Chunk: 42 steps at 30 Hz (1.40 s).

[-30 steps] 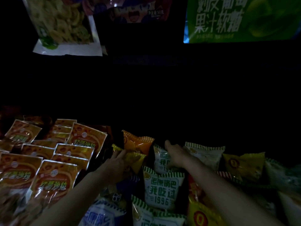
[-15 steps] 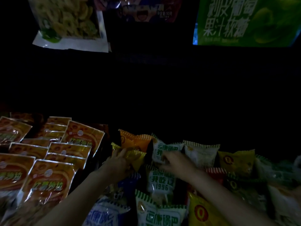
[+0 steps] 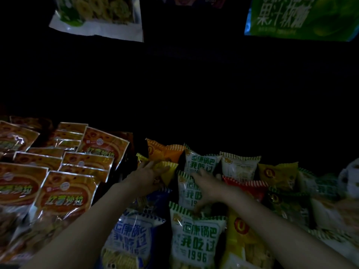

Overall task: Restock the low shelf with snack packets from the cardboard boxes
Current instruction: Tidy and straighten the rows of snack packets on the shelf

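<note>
Both bare forearms reach forward over a dim shelf crowded with snack packets. The left hand (image 3: 147, 176) lies with fingers fairly straight and spread on a yellow packet (image 3: 165, 169), touching its face rather than wrapping round it. Just beyond its fingertips stands an orange packet (image 3: 165, 152), tilted back into the dark.

The right hand (image 3: 208, 188) lies across a green-and-white packet (image 3: 187, 191), which stands between the two hands. Its fingers bend downward along the packet's lower part, and the blur there leaves it unclear whether they pinch the packet or only press on it. Beyond this hand stands another green-and-white packet (image 3: 200, 162), upright, and just to the right of the hand lies a red packet (image 3: 250, 188). Farther right sit a pale packet (image 3: 240, 167) and a dull yellow packet (image 3: 277, 172).

Nearer the person, under the right forearm, a large green-and-white packet marked 1996 (image 3: 196, 237) stands beside a bright yellow packet (image 3: 242, 239). Between the forearms lies a blue-and-white packet (image 3: 134, 235).

To the left of the left arm, orange-brown pouches (image 3: 66, 195) lie overlapping in rows, their silver edges catching light. Far beyond the hands, at the top of the view, hang a clear bag of ring-shaped snacks (image 3: 101, 14) and a green bag (image 3: 301, 16) with white lettering. No cardboard box can be made out in the gloom.
</note>
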Each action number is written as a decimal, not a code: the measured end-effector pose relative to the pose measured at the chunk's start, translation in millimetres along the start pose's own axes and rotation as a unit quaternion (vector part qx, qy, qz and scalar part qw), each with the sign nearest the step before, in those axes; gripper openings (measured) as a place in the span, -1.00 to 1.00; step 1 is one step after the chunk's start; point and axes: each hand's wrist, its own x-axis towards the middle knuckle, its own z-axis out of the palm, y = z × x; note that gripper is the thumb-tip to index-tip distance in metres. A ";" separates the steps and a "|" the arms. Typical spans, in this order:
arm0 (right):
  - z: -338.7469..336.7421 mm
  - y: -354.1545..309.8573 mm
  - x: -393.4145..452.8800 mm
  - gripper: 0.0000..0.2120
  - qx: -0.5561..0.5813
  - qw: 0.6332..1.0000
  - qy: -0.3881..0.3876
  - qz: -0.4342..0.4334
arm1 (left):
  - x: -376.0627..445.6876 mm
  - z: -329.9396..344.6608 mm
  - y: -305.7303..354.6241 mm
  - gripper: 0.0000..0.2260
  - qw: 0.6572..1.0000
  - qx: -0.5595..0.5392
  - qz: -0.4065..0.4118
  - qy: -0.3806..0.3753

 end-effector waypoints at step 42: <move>-25.9 -76.9 31.8 -0.30 0.081 0.993 0.069 -0.043 | -72.8 2.9 -52.8 -0.28 0.985 -0.112 0.024 -0.131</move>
